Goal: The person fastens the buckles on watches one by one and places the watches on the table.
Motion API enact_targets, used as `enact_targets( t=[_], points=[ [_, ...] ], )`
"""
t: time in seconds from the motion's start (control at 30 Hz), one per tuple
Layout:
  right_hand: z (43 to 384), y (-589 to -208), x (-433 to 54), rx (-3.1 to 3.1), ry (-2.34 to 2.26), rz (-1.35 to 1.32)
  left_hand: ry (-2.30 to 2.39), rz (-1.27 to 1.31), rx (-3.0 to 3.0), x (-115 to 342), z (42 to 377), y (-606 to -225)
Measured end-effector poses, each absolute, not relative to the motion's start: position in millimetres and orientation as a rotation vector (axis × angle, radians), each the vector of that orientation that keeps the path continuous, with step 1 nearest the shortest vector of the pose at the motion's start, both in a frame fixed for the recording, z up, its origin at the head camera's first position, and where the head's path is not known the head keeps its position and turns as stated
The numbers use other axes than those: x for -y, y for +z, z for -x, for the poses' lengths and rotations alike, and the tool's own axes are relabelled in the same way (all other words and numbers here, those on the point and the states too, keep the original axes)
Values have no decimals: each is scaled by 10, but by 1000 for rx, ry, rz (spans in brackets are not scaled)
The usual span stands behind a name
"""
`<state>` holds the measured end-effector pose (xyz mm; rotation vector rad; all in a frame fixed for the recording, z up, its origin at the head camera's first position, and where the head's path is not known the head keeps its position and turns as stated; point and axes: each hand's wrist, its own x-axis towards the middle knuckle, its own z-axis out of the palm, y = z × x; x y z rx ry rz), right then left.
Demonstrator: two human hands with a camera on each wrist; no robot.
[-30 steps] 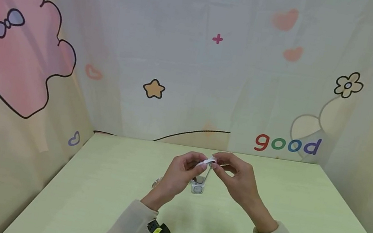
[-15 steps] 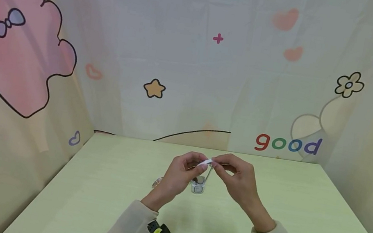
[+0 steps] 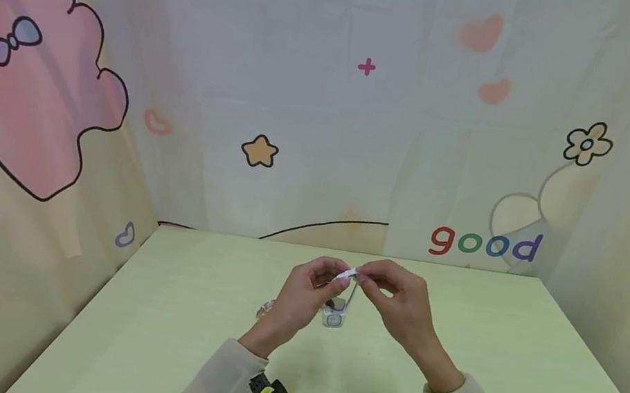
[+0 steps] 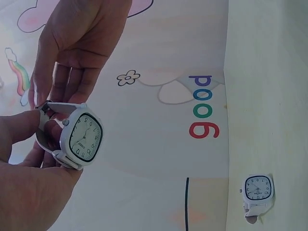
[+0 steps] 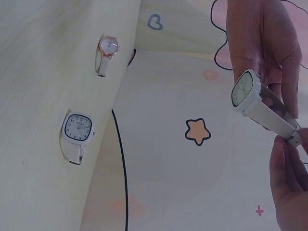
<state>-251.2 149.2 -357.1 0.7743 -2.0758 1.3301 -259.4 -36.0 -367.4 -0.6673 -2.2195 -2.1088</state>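
A white wristwatch (image 4: 86, 137) with a rounded-square, black-rimmed face is held between both hands above the table, its strap bent into a loop. My left hand (image 3: 300, 296) pinches the strap, thumb against curled fingers. My right hand (image 3: 402, 303) pinches it at the buckle end (image 5: 293, 138); the fingertips partly hide the buckle, so whether it is fastened I cannot tell. In the right wrist view the watch face (image 5: 242, 89) is seen obliquely. Below the hands, a similar white watch (image 5: 77, 127) lies face up on the table.
A smaller rose-gold watch (image 5: 109, 45) with a pale strap lies on the pale green table (image 3: 189, 336), partly behind my left hand in the head view. A printed curtain (image 3: 322, 85) hangs along the table's back edge. Both wrists carry small black camera mounts (image 3: 268, 390).
Both hands stay in nearly the same place. The white strap piece between the fingertips now looks flatter, and my right forearm has shifted slightly left.
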Motion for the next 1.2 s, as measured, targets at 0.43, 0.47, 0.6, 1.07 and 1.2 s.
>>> enact_targets(
  t=[0.43,0.47,0.6,1.07,1.2],
  points=[
    [2531,-3586,-1458,2160,1355,-695,-2127,640,2201,361,2607,-3654],
    [2530,-3585,-1455,2152,1359,-695,-2130,640,2200,361,2607,-3652],
    [2522,-3600,-1447,2121,1365,-684,-2137,648,2191,356,2609,-3649],
    [2526,-3629,-1460,2108,1320,-723,-2146,655,2180,345,2604,-3642],
    [2524,-3644,-1465,2121,1315,-726,-2154,638,2173,347,2605,-3626]
  ],
)
